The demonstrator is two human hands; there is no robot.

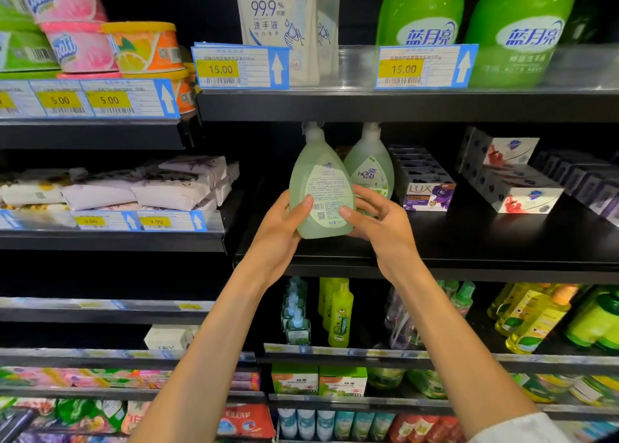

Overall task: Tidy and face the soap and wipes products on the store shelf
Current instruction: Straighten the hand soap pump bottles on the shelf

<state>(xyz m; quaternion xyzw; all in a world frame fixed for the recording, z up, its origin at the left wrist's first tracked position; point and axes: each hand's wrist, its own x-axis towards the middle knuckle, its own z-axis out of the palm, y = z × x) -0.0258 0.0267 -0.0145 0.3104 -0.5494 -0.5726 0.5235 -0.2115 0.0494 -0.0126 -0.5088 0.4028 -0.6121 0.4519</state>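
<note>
The pale green soap bottle [320,188] sits between both hands at the front edge of the black shelf [469,241], its back label with the barcode facing out. The left hand [278,231] curls round its left side, thumb on the label; the right hand [378,223] holds the right side, thumb pressed near the barcode. Turned carelessly, it looks likely to knock the second green bottle [370,169] just behind the right hand, or nudge the LUX soap boxes [428,196] beside that. The pump top sits close under the shelf above and could catch.
</note>
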